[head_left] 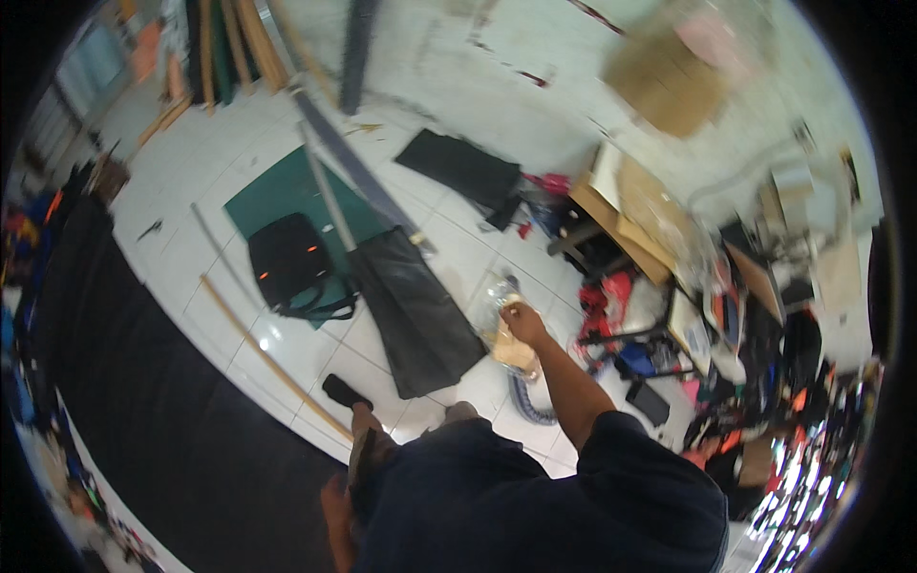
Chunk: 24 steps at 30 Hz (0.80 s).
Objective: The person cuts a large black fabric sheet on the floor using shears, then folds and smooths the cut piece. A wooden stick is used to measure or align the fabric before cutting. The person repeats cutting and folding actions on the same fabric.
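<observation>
My right hand point(519, 325) is closed around the top of a clear plastic bag point(496, 301), held out in front of me above the tiled floor. Something beige shows in the lower part of the bag; its kind is too blurred to name. Down at my left side, my left hand point(335, 503) hangs close to my leg and the black cloth point(191, 420). Its fingers are too unclear to read. To the left of the bag, a black sheet of material point(415, 320) lies on the floor.
A black backpack point(288, 263) rests on a green mat point(253, 201). Long poles point(277, 358) lie on the floor. At the right stand a cardboard box point(630, 215) and piled clutter. A grey hose point(527, 403) curls near my feet. More dark sheets point(458, 170) lie by the wall.
</observation>
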Each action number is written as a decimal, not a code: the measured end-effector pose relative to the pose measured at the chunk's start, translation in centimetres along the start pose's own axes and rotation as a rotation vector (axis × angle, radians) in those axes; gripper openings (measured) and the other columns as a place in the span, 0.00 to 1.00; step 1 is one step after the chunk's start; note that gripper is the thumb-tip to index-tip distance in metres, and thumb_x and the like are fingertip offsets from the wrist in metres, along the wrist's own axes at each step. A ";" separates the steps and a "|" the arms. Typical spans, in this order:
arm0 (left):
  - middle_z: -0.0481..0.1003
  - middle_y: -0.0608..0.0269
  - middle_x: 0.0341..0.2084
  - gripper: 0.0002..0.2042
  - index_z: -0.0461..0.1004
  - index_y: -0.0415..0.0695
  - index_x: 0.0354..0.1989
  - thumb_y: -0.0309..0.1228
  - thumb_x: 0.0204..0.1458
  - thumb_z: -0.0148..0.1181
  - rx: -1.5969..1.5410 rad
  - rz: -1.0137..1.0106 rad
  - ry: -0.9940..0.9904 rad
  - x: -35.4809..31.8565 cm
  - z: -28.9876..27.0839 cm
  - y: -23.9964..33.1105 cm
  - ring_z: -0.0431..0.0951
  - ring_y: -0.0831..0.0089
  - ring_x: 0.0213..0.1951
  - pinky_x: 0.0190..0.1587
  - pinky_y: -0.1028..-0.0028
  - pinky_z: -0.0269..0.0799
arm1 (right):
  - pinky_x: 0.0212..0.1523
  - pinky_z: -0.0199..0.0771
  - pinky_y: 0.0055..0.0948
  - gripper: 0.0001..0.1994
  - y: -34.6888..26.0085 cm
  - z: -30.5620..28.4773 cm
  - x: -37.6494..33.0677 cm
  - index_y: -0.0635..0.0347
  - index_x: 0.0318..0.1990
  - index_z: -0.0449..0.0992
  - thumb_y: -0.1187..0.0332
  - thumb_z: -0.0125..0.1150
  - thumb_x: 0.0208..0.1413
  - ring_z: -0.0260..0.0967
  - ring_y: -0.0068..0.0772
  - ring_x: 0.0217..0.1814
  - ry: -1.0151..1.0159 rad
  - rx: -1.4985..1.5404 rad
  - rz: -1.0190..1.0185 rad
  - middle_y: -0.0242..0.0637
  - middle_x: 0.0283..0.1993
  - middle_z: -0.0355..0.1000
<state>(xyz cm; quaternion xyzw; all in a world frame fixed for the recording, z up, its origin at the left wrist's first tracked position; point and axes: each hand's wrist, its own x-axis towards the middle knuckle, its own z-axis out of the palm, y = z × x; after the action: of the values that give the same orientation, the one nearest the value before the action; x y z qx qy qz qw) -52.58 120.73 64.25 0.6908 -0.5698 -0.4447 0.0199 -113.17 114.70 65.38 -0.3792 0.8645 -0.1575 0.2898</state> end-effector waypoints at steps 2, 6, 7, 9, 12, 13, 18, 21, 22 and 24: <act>0.73 0.42 0.53 0.26 0.73 0.35 0.55 0.38 0.51 0.67 -0.015 0.073 -0.032 1.5 -2.8 1.9 0.70 0.45 0.58 0.62 0.55 0.63 | 0.52 0.73 0.42 0.26 0.9 3.6 2.0 0.61 0.45 0.79 0.45 0.56 0.59 0.75 0.53 0.51 -0.193 -0.216 -0.010 0.53 0.47 0.78; 0.71 0.43 0.56 0.26 0.70 0.39 0.58 0.40 0.53 0.64 0.021 0.166 0.166 8.8 -18.3 6.9 0.65 0.43 0.61 0.65 0.54 0.60 | 0.47 0.72 0.46 0.23 -15.1 10.5 -0.2 0.61 0.40 0.80 0.48 0.53 0.61 0.75 0.53 0.45 -0.600 -0.146 -0.102 0.50 0.40 0.78; 0.72 0.43 0.55 0.25 0.71 0.39 0.58 0.39 0.54 0.64 -0.051 0.113 0.208 9.9 -22.3 9.2 0.66 0.44 0.61 0.64 0.54 0.61 | 0.44 0.72 0.48 0.20 -14.3 13.9 0.5 0.60 0.38 0.79 0.50 0.52 0.61 0.75 0.53 0.41 -0.640 -0.132 -0.135 0.50 0.35 0.77; 0.72 0.45 0.54 0.24 0.71 0.38 0.58 0.38 0.56 0.63 -0.017 0.151 0.311 14.2 -28.5 10.2 0.70 0.49 0.59 0.62 0.60 0.65 | 0.39 0.72 0.48 0.16 -12.3 16.7 0.3 0.58 0.36 0.77 0.55 0.52 0.60 0.75 0.50 0.36 -0.669 -0.121 -0.154 0.47 0.30 0.75; 0.74 0.48 0.53 0.23 0.71 0.36 0.57 0.37 0.57 0.63 -0.436 0.045 0.474 19.2 -34.8 10.1 0.73 0.56 0.56 0.60 0.66 0.66 | 0.31 0.73 0.44 0.08 -13.2 17.8 0.2 0.53 0.34 0.73 0.61 0.54 0.57 0.74 0.43 0.30 -0.760 -0.151 -0.115 0.41 0.25 0.71; 0.74 0.49 0.53 0.23 0.71 0.36 0.57 0.36 0.57 0.63 -0.577 0.025 0.474 21.6 -35.4 9.2 0.73 0.58 0.56 0.60 0.67 0.66 | 0.28 0.72 0.45 0.07 -9.1 16.2 2.4 0.51 0.34 0.73 0.60 0.54 0.58 0.73 0.40 0.27 -0.815 -0.217 -0.156 0.39 0.24 0.70; 0.71 0.47 0.59 0.26 0.70 0.35 0.60 0.45 0.62 0.53 -0.361 -0.299 0.300 27.9 -33.4 -3.3 0.70 0.53 0.61 0.63 0.62 0.63 | 0.21 0.66 0.39 0.11 -17.7 13.8 7.6 0.48 0.32 0.74 0.55 0.53 0.61 0.64 0.32 0.19 -0.763 0.085 0.449 0.30 0.22 0.67; 0.72 0.42 0.56 0.24 0.74 0.35 0.54 0.45 0.62 0.48 -0.058 -0.553 0.037 27.1 -28.8 -10.9 0.71 0.49 0.58 0.60 0.56 0.66 | 0.21 0.66 0.35 0.15 -24.8 14.4 16.1 0.57 0.39 0.73 0.53 0.60 0.61 0.67 0.31 0.23 -0.597 0.152 0.613 0.34 0.27 0.69; 0.74 0.43 0.53 0.22 0.74 0.35 0.52 0.43 0.62 0.50 -0.292 -0.721 -0.019 26.5 -28.3 -9.6 0.73 0.49 0.56 0.58 0.57 0.67 | 0.20 0.65 0.34 0.15 -25.3 12.8 18.3 0.57 0.39 0.72 0.54 0.60 0.61 0.66 0.30 0.23 -0.591 0.184 0.639 0.35 0.27 0.68; 0.76 0.44 0.50 0.20 0.75 0.36 0.51 0.42 0.60 0.54 -0.523 -0.915 -0.023 25.4 -28.8 -10.3 0.75 0.51 0.53 0.54 0.58 0.69 | 0.18 0.63 0.31 0.13 -34.3 16.3 23.1 0.55 0.38 0.71 0.55 0.60 0.61 0.65 0.28 0.19 -0.569 0.061 0.434 0.33 0.26 0.68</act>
<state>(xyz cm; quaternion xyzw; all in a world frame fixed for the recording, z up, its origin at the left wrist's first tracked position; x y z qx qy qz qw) -27.42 90.06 61.13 0.8359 -0.0800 -0.5430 -0.0108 -96.22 73.85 60.72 -0.2065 0.8045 -0.0060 0.5568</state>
